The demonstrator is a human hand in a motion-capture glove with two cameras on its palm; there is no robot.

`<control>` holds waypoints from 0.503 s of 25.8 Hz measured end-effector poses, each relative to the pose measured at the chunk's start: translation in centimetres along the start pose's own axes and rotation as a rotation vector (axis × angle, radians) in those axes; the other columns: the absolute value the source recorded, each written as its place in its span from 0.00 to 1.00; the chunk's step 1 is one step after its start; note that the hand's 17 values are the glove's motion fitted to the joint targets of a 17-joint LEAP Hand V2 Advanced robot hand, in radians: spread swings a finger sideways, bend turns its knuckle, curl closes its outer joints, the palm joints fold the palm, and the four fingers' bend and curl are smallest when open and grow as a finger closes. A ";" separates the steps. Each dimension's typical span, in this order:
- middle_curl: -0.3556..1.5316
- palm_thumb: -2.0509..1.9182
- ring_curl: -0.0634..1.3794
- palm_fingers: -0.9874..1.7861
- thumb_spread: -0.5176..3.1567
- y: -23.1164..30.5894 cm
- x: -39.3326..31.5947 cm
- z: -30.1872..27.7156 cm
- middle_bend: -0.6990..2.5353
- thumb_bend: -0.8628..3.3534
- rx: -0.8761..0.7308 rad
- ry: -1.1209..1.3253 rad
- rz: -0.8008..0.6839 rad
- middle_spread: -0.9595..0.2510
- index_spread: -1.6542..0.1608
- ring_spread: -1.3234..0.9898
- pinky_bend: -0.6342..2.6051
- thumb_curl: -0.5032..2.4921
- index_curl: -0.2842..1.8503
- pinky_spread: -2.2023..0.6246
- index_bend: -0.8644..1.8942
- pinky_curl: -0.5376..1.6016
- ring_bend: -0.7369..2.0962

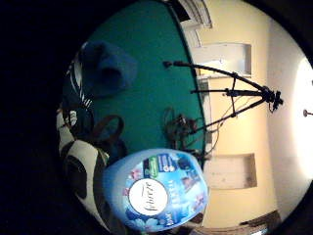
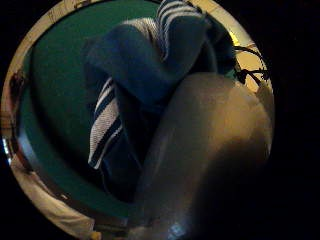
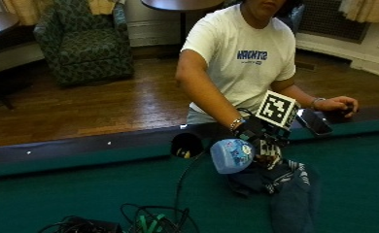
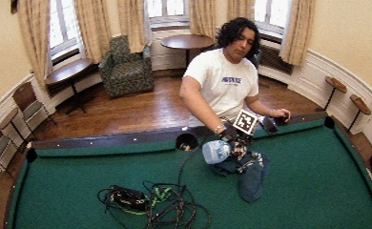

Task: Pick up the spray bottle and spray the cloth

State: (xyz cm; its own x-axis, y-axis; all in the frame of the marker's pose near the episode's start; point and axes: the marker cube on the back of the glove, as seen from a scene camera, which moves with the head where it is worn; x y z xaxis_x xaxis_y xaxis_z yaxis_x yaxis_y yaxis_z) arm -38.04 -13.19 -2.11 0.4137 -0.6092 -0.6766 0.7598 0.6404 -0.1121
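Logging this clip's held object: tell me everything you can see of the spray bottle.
The bottle is pale blue translucent-looking plastic with a rounded body and a label showing a white oval logo and flowers. It is off the table, tipped sideways, its base pointing away from the cloth, which lies just beneath. The gloved right hand holds it at the top; the grip hides the spray head and trigger. How full it is cannot be told.

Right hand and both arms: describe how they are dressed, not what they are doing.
The right hand wears a black glove with black straps and white plastic parts. A bracelet sits on that wrist. The other hand is bare, with a band on its wrist. Both arms are bare below the short sleeves of a white T-shirt with blue lettering on the chest.
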 end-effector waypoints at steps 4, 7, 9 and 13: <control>0.49 0.74 0.38 0.86 0.22 -0.7 2.9 -2.2 0.43 0.20 0.067 -0.099 0.090 0.63 0.78 0.48 0.34 0.43 0.40 0.67 0.48 0.45 0.54; 0.49 0.74 0.38 0.86 0.22 -1.3 5.8 -4.4 0.43 0.20 0.135 -0.237 0.200 0.63 0.78 0.48 0.34 0.43 0.40 0.67 0.47 0.45 0.54; 0.49 0.74 0.38 0.86 0.22 -1.3 7.9 -5.9 0.43 0.20 0.185 -0.373 0.289 0.63 0.78 0.48 0.34 0.44 0.40 0.67 0.47 0.45 0.54; 0.49 0.74 0.38 0.86 0.22 -0.7 11.9 -8.4 0.43 0.20 0.300 -0.685 0.463 0.63 0.78 0.48 0.34 0.44 0.40 0.67 0.47 0.45 0.54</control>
State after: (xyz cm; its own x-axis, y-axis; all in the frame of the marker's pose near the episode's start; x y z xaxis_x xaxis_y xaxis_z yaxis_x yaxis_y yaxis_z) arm -37.89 -16.92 -16.21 0.8497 -0.5272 -0.0108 0.5012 0.8012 0.3268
